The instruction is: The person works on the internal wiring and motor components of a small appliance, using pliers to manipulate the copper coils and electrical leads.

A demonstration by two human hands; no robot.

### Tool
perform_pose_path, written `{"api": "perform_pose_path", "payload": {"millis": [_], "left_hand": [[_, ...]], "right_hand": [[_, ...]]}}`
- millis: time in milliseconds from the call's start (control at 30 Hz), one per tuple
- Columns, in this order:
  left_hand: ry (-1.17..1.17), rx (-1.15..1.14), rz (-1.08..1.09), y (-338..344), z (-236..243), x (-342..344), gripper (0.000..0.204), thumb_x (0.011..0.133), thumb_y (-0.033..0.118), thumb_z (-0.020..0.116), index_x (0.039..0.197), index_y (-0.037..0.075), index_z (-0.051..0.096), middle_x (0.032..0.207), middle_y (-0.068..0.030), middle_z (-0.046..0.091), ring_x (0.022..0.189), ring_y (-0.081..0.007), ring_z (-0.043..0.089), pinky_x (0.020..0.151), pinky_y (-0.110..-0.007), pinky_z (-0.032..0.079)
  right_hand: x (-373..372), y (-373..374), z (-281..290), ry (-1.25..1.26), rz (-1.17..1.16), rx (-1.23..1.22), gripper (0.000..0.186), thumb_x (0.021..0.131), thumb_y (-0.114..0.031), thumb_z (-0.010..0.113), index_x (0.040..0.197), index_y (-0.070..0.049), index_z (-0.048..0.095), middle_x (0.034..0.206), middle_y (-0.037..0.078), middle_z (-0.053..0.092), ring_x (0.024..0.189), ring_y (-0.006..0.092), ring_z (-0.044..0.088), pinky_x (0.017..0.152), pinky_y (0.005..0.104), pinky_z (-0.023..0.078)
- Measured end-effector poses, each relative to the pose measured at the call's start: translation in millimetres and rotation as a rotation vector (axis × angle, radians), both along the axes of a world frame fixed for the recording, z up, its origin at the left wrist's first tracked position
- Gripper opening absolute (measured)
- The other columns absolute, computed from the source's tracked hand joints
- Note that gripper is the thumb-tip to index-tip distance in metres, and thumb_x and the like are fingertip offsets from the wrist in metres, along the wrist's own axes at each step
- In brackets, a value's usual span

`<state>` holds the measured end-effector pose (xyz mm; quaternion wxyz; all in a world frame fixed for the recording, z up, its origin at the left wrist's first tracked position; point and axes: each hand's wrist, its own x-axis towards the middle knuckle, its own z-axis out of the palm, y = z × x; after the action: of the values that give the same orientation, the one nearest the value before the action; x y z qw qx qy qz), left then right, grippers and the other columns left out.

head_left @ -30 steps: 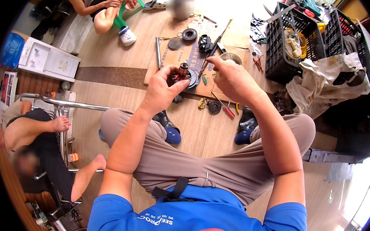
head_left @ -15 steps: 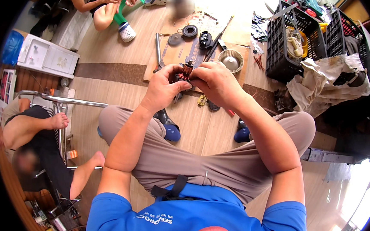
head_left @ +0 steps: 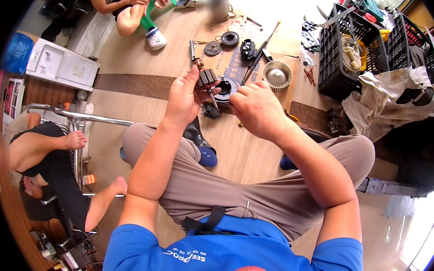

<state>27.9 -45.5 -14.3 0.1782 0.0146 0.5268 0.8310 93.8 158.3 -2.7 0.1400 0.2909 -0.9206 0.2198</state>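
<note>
My left hand (head_left: 184,95) grips a motor armature (head_left: 207,78), a dark slotted core with copper windings and a thin metal shaft. The shaft slants down toward my knees. Apart from it, to the right, my right hand (head_left: 258,110) has its fingers curled in; whatever they may hold is hidden. Between and beyond the hands, a round motor housing (head_left: 227,86) lies on the cardboard. Below the armature, a small dark motor part (head_left: 209,111) sits near my left boot.
Farther out on the cardboard (head_left: 288,66) are a fan wheel (head_left: 277,76), a black ring (head_left: 229,39), a round disc (head_left: 213,48) and a black block (head_left: 247,49). Black crates (head_left: 331,72) stand at right, a metal chair (head_left: 74,115) at left. Two other people sit nearby.
The hands have parted: the armature now stays in my left hand, turned with its shaft downward, while my right hand has drawn away to the right. The view has shifted slightly.
</note>
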Motion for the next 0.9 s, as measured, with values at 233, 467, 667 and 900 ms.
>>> {"api": "perform_pose_path", "payload": {"millis": [233, 467, 667, 900], "left_hand": [[-0.032, 0.072, -0.207, -6, 13, 4, 0.037, 0.100, 0.030, 0.049, 0.117, -0.003, 0.054, 0.107, -0.0206, 0.065, 0.095, -0.0299, 0.068, 0.079, -0.041, 0.058], [0.001, -0.146, -0.296, -3, 22, 12, 0.027, 0.096, 0.015, 0.055, 0.117, -0.003, 0.054, 0.103, -0.0164, 0.066, 0.089, -0.0259, 0.069, 0.067, -0.037, 0.060], [-0.040, -0.234, -0.212, 2, 23, 12, 0.026, 0.093, 0.013, 0.059, 0.112, -0.004, 0.057, 0.091, -0.0101, 0.066, 0.069, -0.0147, 0.067, 0.057, -0.028, 0.058], [-0.071, -0.188, -0.303, 4, 23, 16, 0.030, 0.094, 0.020, 0.063, 0.114, -0.001, 0.057, 0.093, -0.0081, 0.067, 0.075, -0.0143, 0.067, 0.060, -0.028, 0.057]], "right_hand": [[-20, 36, -9, 0.039, -0.244, 0.188, 0.006, 0.077, -0.009, 0.057, 0.076, -0.011, 0.063, 0.079, 0.006, 0.065, 0.083, 0.0235, 0.065, 0.080, 0.0390, 0.045], [-29, 59, 3, 0.204, -0.426, 0.165, 0.009, 0.080, -0.008, 0.054, 0.075, -0.011, 0.061, 0.079, 0.005, 0.064, 0.082, 0.0233, 0.064, 0.078, 0.0368, 0.045], [-29, 64, 5, 0.178, -0.407, 0.075, 0.005, 0.081, -0.010, 0.058, 0.078, -0.008, 0.060, 0.079, 0.009, 0.064, 0.081, 0.0276, 0.063, 0.076, 0.0392, 0.046], [-23, 43, -16, -0.476, -0.197, -0.223, 0.022, 0.083, -0.002, 0.053, 0.104, 0.000, 0.058, 0.097, 0.021, 0.066, 0.091, 0.0340, 0.065, 0.082, 0.0404, 0.051]]}}
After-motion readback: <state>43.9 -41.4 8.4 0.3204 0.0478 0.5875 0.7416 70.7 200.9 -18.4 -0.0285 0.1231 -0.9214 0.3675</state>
